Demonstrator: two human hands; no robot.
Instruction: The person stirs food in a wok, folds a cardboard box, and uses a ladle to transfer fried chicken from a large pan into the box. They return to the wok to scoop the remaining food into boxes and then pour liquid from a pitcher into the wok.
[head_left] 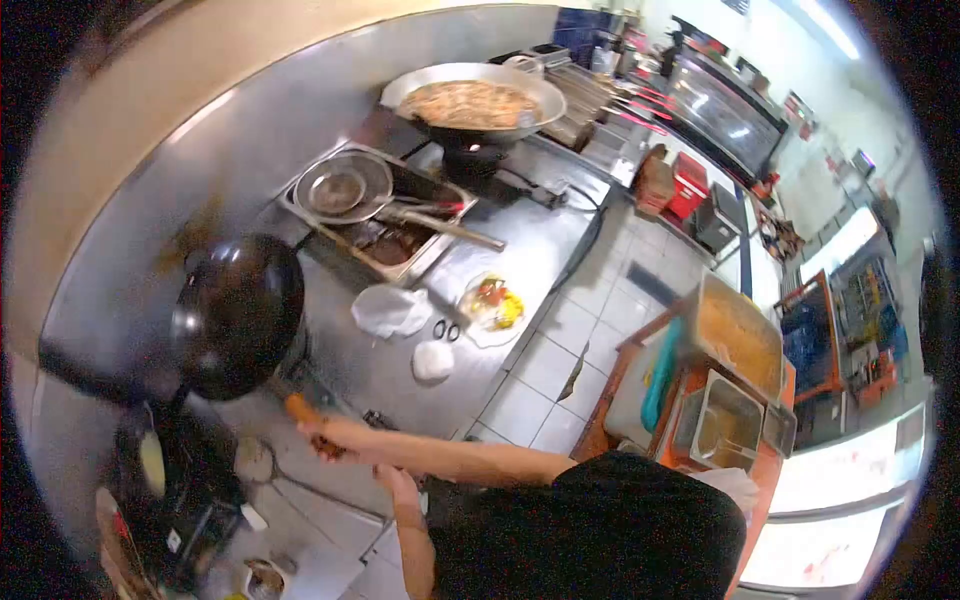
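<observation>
My right hand (335, 438) is closed around the orange-brown handle (299, 405) of a black wok (235, 325) with a dark, shiny surface. The wok is tilted near the steel back wall, above the stove. My left hand (397, 486) is just below my right forearm, near the counter's front edge; its fingers are too blurred to make out. On the steel counter beyond my right forearm are a white rounded thing (433, 361), two small black loops (446, 329), a crumpled white thing (390, 311) and a white plate of yellow and red food (494, 309).
Strainers (345, 188) rest over a steel container (402, 262). Behind is a wide pan (475, 100) full of browned food on a burner. To the right, an orange cart (665, 420) carries tubs. A dark stove area (180, 470) is at lower left.
</observation>
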